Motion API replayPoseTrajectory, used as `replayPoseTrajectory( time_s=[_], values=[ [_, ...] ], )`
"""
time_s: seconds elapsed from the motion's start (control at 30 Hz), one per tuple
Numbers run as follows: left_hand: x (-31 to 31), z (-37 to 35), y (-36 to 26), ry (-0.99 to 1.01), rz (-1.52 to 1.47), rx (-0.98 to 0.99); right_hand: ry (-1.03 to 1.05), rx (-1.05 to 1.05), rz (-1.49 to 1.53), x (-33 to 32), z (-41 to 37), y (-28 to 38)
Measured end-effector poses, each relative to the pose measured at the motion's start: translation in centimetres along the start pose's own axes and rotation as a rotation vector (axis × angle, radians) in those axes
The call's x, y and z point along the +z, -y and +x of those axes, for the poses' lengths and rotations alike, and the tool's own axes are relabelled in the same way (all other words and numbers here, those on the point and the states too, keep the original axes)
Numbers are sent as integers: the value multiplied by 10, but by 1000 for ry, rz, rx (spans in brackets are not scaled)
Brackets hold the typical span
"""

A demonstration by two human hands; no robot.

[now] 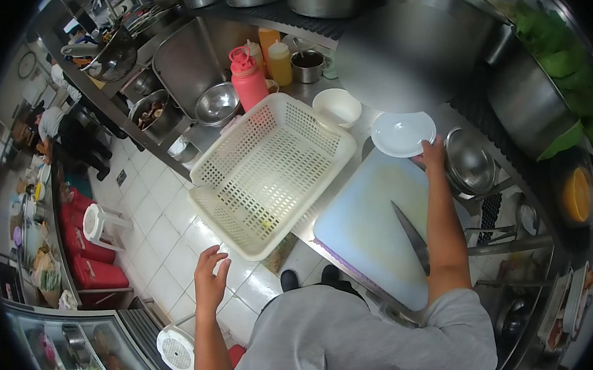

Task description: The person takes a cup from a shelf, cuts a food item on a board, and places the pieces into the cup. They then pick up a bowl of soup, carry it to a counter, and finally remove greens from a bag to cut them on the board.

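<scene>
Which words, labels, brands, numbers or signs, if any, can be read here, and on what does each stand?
No text can be read anywhere.
Round, pale wall clock: any numerals are too small and blurred.
Pink plastic bottle: no lettering can be made out.
Round white plate in the right hand: no lettering shows.

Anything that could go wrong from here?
1. The white plate might slip: only the right hand holds it, near the rim.
2. The knife lies loose on the cutting board, close by the right forearm; a careless sweep could nick it or knock the knife.
3. The basket appears to overhang the counter edge; a bump might tip it.
</scene>
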State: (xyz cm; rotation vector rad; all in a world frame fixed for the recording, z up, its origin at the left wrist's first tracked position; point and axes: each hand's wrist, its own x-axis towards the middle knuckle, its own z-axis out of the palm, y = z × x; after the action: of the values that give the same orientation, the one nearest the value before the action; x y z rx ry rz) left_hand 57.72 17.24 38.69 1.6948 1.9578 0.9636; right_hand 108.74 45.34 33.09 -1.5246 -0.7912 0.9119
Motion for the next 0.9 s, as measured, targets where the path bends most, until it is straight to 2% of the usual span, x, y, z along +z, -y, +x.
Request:
replayPoseTrajectory(
  time_s=[0.17, 0.23, 0.4, 0.47, 0.57, 0.73, 0.9],
  values=[
    [7, -17, 2, 0, 19, -36, -8, -79, -130, 17, 10, 12],
    [7, -25, -1, 9, 13, -79, 113, -52, -150, 22, 2, 19],
    [20, -34, 14, -17, 27, -107, 208, 13, -172, 48, 13, -6],
    [24, -31, 12, -23, -132, -249, 220, 48, -152, 60, 15, -11],
    [26, -27, 12, -5, -237, -280, 222, 101, -41, 77, 21, -19],
    [28, -28, 13, -6, -214, -231, 282, 161, -10, 99, 45, -36],
    [28, -33, 17, -7, -218, -238, 270, 180, -191, 117, 73, -60]
  ],
)
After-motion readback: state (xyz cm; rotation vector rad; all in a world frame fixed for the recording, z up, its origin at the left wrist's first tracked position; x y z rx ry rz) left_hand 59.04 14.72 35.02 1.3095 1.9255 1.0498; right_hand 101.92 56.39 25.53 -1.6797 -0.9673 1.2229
